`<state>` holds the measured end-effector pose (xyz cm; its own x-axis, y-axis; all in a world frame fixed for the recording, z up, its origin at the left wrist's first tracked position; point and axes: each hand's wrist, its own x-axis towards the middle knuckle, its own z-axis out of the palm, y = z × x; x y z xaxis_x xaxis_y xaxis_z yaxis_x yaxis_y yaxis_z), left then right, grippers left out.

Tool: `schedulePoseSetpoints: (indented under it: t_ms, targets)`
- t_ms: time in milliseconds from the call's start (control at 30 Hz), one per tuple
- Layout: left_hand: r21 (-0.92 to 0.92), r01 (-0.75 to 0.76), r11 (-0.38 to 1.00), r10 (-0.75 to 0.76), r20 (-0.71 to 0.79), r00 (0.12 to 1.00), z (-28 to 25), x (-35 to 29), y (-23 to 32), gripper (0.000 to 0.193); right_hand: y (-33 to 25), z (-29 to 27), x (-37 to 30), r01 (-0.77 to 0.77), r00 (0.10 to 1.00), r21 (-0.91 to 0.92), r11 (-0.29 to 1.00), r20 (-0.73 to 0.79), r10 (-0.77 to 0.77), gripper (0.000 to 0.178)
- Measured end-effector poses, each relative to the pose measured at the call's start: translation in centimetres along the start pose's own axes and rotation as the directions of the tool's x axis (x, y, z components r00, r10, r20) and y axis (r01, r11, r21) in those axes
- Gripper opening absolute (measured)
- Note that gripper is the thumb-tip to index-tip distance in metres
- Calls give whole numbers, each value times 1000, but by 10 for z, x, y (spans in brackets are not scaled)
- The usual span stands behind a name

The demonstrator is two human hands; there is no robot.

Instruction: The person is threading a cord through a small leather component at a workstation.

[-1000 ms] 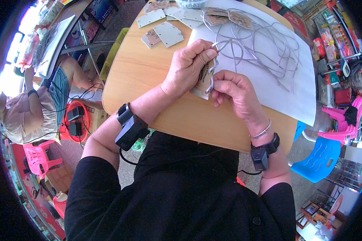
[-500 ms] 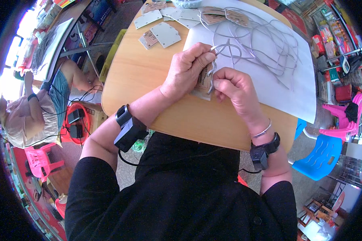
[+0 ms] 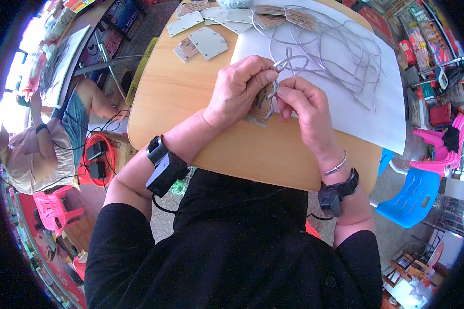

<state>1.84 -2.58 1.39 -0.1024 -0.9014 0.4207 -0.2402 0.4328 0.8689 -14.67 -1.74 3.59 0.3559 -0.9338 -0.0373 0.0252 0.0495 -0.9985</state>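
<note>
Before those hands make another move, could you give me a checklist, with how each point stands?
1. Left hand holding the brown-faced card: ok, pinched between thumb and fingers.
2. Right hand gripping the gray cord: cannot tell; the fingertips are at it, but their contact is unclear.
3. Cord lying untangled: not ok; its loose loops cross on the white sheet.
4. Pale cards away from the fingers: ok, they lie beyond the left hand.
</note>
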Motion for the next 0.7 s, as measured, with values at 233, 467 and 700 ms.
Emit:
schedulePoseSetpoints:
  t_ms: [233,467,700]
  targets:
    - [-51,134,990,-132,42,990,2,0,5,12,4,1,-2,21,997,14,1000,-76,-20,12]
    - [-271,250,930,-238,77,968,7,0,-4,16,3,-4,1,20,997,8,1000,-75,-19,12]
    - [-311,356,881,-325,147,934,-1,4,7,22,1,-9,4,22,999,91,996,-51,-17,19]
